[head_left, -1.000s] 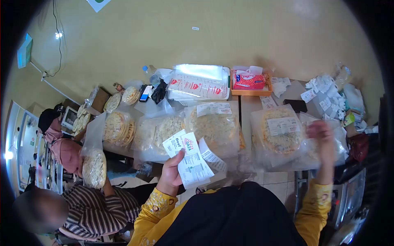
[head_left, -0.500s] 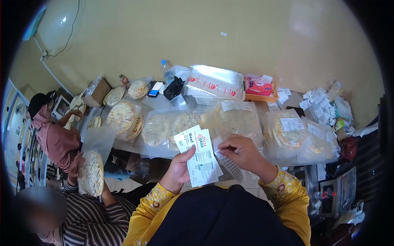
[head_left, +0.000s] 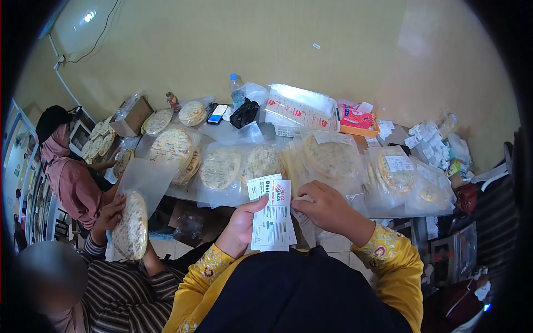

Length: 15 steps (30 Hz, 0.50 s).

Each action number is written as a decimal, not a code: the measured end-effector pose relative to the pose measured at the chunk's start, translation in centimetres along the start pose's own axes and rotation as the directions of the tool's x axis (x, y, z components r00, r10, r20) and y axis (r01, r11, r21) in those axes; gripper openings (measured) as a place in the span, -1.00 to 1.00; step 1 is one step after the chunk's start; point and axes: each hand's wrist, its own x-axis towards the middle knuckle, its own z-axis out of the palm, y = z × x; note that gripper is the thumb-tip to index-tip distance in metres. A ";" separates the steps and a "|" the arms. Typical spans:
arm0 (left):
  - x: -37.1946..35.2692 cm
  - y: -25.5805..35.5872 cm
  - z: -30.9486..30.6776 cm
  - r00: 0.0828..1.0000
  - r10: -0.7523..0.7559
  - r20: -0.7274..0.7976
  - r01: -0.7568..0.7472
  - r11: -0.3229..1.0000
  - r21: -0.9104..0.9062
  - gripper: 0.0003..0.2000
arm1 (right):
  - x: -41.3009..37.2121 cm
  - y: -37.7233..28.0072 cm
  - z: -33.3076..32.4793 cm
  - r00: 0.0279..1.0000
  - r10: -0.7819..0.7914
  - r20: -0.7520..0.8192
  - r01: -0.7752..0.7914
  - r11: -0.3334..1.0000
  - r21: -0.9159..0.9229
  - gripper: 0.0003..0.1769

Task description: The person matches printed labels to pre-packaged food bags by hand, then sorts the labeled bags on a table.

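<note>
The left hand (head_left: 240, 223) pinches the labels (head_left: 271, 225), long axis twelve-to-six, at nine o'clock from the right hand (head_left: 330, 208), fingertips pressed together.

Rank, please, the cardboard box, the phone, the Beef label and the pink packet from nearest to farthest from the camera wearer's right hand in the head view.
1. Beef label, just left, in the left hand.
2. Pink packet, beyond, slightly right.
3. Phone, farther off, left.
4. Cardboard box, farthest left.
</note>
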 end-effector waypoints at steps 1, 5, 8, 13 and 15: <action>0.0 -0.1 0.2 1.000 -0.002 0.004 0.002 1.000 -0.009 -0.59 | -0.1 0.0 -0.1 1.000 -0.016 0.018 0.016 1.000 -0.017 -0.90; 0.4 -0.7 0.6 1.000 -0.021 0.023 0.022 0.999 -0.038 -0.57 | -0.6 0.1 -0.7 0.995 -0.049 0.086 0.054 0.997 -0.061 -0.89; 1.0 -1.3 1.3 0.998 -0.027 0.049 0.028 0.999 -0.025 -0.55 | -1.2 0.4 -1.4 0.993 -0.050 0.108 0.060 0.994 -0.090 -0.88; 2.4 -2.3 2.0 0.998 -0.021 0.053 0.023 0.999 -0.026 -0.54 | -2.4 1.5 -2.2 0.993 -0.054 0.108 0.067 0.991 -0.119 -0.88; 3.0 -2.8 2.5 0.999 -0.025 0.046 0.026 0.999 -0.026 -0.54 | -3.0 2.0 -2.5 0.993 -0.036 0.111 0.049 0.991 -0.121 -0.89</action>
